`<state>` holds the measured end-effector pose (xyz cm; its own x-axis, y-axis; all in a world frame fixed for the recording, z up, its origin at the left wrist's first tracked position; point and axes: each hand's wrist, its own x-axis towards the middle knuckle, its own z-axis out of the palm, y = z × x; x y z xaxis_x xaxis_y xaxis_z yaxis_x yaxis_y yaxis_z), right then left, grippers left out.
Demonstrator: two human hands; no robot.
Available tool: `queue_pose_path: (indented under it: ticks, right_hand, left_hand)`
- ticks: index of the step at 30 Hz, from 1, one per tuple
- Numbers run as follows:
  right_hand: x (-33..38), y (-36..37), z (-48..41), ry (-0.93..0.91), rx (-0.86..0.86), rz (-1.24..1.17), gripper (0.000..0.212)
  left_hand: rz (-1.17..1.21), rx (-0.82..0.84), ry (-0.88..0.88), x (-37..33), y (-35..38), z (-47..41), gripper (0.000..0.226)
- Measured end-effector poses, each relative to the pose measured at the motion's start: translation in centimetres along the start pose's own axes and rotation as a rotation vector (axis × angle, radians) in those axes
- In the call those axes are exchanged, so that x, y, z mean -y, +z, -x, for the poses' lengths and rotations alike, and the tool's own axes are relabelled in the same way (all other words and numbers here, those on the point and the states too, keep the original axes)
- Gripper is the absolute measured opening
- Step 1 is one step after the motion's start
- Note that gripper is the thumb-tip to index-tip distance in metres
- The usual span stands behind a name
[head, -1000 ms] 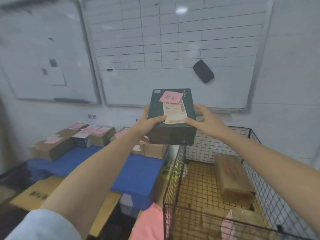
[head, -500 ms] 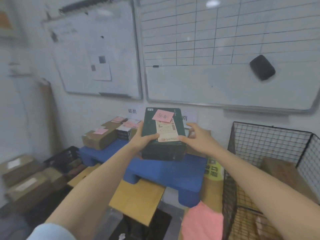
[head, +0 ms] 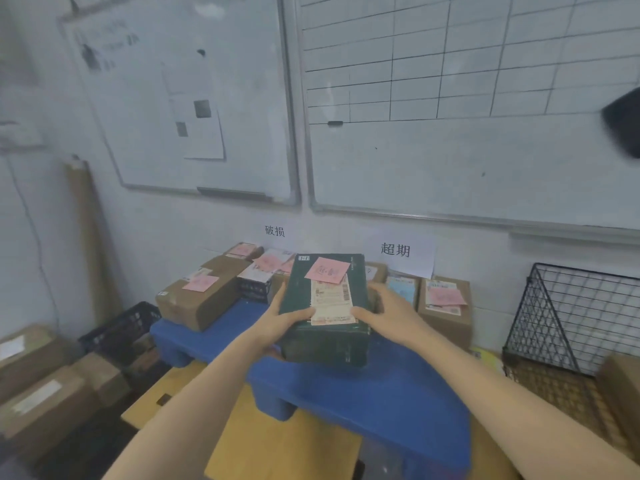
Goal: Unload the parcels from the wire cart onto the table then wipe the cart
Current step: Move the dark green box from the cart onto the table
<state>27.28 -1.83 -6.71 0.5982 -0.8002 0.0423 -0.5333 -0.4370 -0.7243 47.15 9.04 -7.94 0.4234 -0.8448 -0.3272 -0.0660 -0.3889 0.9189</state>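
Green parcel: between both hands, low over the blue platform — contact unclear
Left hand: grips its left side, thumb on top
Right hand: grips its right side, thumb on top
Risk: pushed forward, could knock the brown parcels just beyond the hands

The dark green box has moved from above the wire cart to low over the blue platform; left hand and right hand travelled with it; contact with platform not determinable; cart now at right edge of view.
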Motion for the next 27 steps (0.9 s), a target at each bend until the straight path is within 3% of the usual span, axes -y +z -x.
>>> queue_pose_path:
  ticks: [7, 14, 27]
  right_hand:
    - [-0.6, 2.5, -2.0, 0.048, 0.011, 0.003, 0.078]
    - [0.6, 4.6, -0.5, 0.023, -0.076, 0.001, 0.082]
    - [-0.9, 7.8, 0.7, 0.266, -0.074, -0.033, 0.084]
  left_hand:
    - [-0.029, 0.102, 0.009, 2.0, -1.3, -3.8, 0.092]
    - [-0.085, 0.171, 0.058, 3.7, -3.3, -3.9, 0.089]
    - [-0.143, 0.364, 0.030, 6.0, -1.3, -6.9, 0.106]
